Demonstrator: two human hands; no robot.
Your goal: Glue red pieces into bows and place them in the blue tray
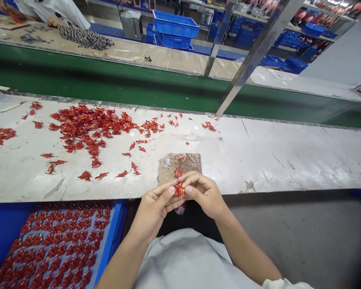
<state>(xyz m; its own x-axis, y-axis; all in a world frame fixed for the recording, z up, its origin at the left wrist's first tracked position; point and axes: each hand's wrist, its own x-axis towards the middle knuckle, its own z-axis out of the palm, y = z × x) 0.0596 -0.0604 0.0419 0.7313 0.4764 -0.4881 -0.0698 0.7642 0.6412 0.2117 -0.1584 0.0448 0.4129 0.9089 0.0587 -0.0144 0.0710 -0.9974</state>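
Observation:
Between my two hands is a small red figure piece [179,190] with orange-yellow markings, held just over the table's near edge. My left hand [161,200] pinches it from the left with thumb and fingers. From the other side, the thumb and fingertips of my right hand [202,192] close on the same piece. Partly under my fingers lies a worn piece of cardboard [192,161] with a red blob [179,173] on it. Farther left spreads a large heap of loose red pieces [90,122].
A blue crate [116,224] at lower left holds rows of red pieces. Metal posts [240,76] rise from the table's far edge, beside a green belt [168,88]. Across it, another person [69,14] sits by a dark pile [84,38]. Blue bins [176,26] stand behind.

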